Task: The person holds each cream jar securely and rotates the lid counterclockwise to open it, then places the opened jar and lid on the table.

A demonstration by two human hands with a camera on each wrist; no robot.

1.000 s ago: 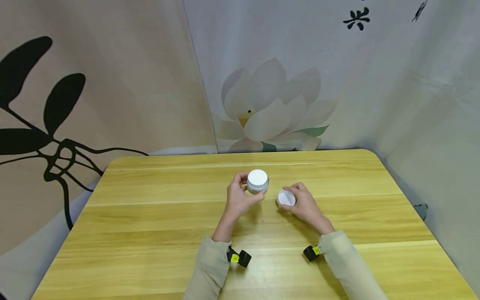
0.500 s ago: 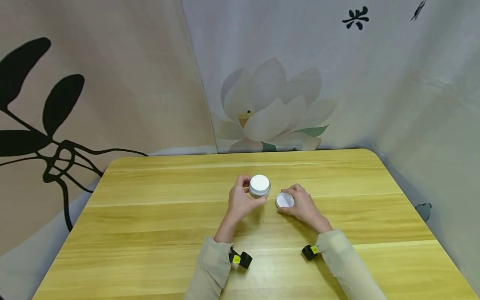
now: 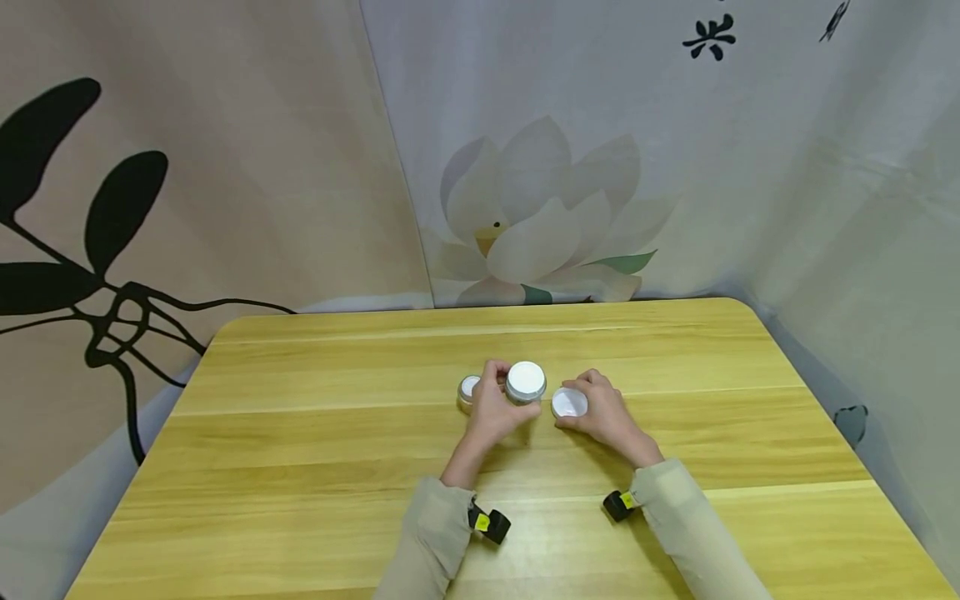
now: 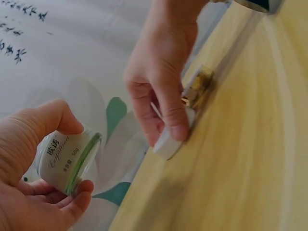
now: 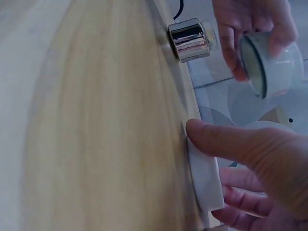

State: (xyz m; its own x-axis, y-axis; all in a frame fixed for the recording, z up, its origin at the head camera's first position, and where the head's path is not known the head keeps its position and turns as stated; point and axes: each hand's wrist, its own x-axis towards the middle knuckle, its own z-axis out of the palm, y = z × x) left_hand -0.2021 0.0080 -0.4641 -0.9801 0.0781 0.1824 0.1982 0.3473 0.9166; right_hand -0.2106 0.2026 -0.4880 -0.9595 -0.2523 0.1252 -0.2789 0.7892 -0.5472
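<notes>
My left hand (image 3: 498, 414) grips a small round cream jar (image 3: 526, 383) above the table, thumb on one side and fingers on the other. Its printed white label (image 4: 62, 156) and greenish glass rim show in the left wrist view. Just to the right, my right hand (image 3: 606, 414) pinches a white round lid (image 3: 569, 403) between thumb and fingers, low at the tabletop. Whether the lid touches the wood, I cannot tell. A shiny metallic pot (image 5: 188, 41) with a clear part stands beyond the left hand, which partly hides it in the head view.
The wooden table (image 3: 300, 483) has rounded far corners. Behind it hangs a pale curtain (image 3: 300, 167) with flower and leaf prints. A gold shiny piece (image 4: 198, 85) shows partly behind the right hand; its kind is unclear. Black cameras (image 3: 491, 525) sit on both wrists.
My left hand has brought the jar to the right and nearer to me, toward the lid. The metallic pot has come into view behind it. The right hand has barely moved.
</notes>
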